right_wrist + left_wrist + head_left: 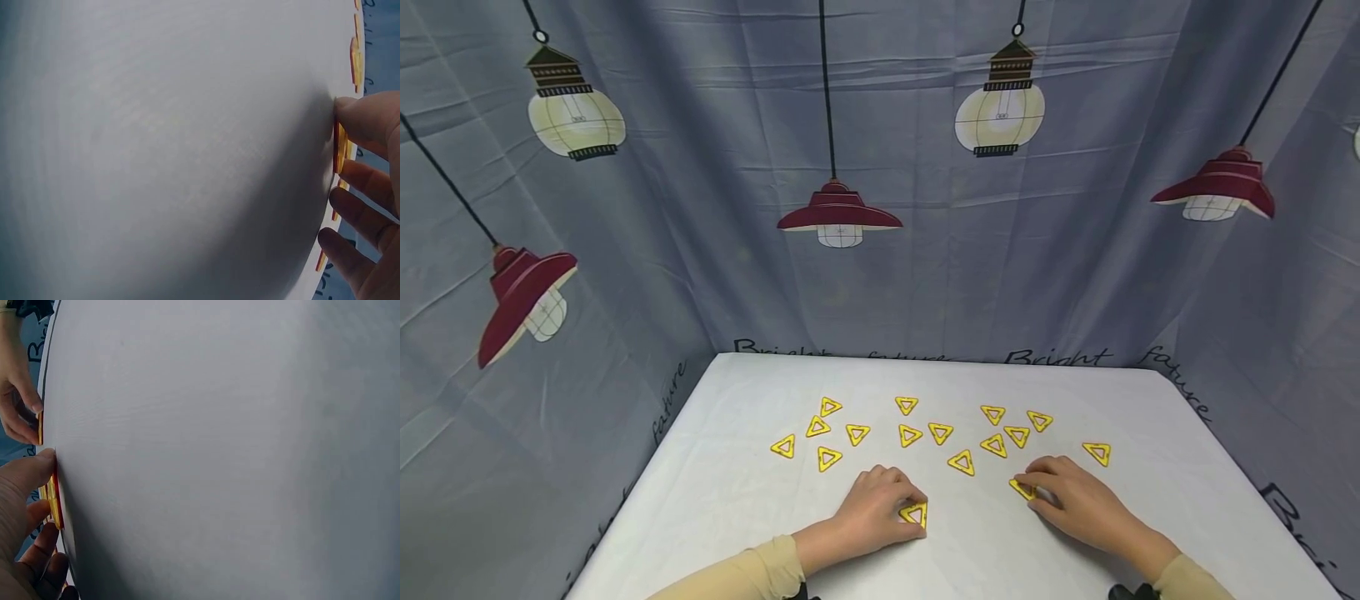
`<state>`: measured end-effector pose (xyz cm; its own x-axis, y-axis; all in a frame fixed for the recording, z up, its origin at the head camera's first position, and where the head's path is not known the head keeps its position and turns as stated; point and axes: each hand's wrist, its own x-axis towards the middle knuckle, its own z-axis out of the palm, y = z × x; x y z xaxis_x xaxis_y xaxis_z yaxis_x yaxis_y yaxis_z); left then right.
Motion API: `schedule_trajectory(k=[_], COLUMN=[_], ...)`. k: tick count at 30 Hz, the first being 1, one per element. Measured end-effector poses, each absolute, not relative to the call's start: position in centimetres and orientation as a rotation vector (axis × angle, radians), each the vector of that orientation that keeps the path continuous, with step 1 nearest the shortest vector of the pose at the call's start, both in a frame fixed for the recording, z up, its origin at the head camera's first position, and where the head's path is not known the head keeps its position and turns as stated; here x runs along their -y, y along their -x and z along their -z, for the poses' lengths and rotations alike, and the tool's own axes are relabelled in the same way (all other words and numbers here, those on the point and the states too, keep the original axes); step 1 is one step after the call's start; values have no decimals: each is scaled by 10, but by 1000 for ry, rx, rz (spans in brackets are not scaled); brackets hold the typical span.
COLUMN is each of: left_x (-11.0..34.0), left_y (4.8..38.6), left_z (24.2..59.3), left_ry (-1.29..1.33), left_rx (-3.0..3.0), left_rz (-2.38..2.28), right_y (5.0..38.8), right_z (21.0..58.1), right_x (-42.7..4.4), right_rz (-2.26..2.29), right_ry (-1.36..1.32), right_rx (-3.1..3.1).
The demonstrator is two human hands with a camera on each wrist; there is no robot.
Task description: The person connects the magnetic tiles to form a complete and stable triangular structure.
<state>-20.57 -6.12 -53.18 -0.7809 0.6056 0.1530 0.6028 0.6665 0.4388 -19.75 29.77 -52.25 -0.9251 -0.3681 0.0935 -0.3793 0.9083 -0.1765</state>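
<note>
In the head view, my left hand (874, 507) pinches a hollow yellow triangle (923, 511) between thumb and fingers, low over the white table. That triangle (55, 501) appears edge-on in the left wrist view, with a red underside edge. Further right, my right hand (1078, 504) pinches another yellow triangle (1021, 490), its thumb and index finger at opposite ends. Seen in the right wrist view, this triangle (339, 147) is at the tabletop, its other fingers spread apart from it. Whether either triangle touches the table is hard to tell.
Several more yellow triangles, such as this one (970, 457) and one at the right (1108, 455), lie scattered beyond the hands on the white table (730, 500). A grey-blue curtain (925, 292) printed with lamps surrounds the table's back and sides.
</note>
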Motion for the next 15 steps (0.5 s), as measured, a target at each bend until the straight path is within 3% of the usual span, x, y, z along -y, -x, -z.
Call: schedule_trajectory(k=[15], left_x=[67], left_y=[203], left_z=[532], left_ry=[-1049], left_rx=[-2846], left_rz=[-808], right_y=[198], right_z=[523], right_x=[-296], right_rz=[-335], right_ry=[-557], right_rx=[3013])
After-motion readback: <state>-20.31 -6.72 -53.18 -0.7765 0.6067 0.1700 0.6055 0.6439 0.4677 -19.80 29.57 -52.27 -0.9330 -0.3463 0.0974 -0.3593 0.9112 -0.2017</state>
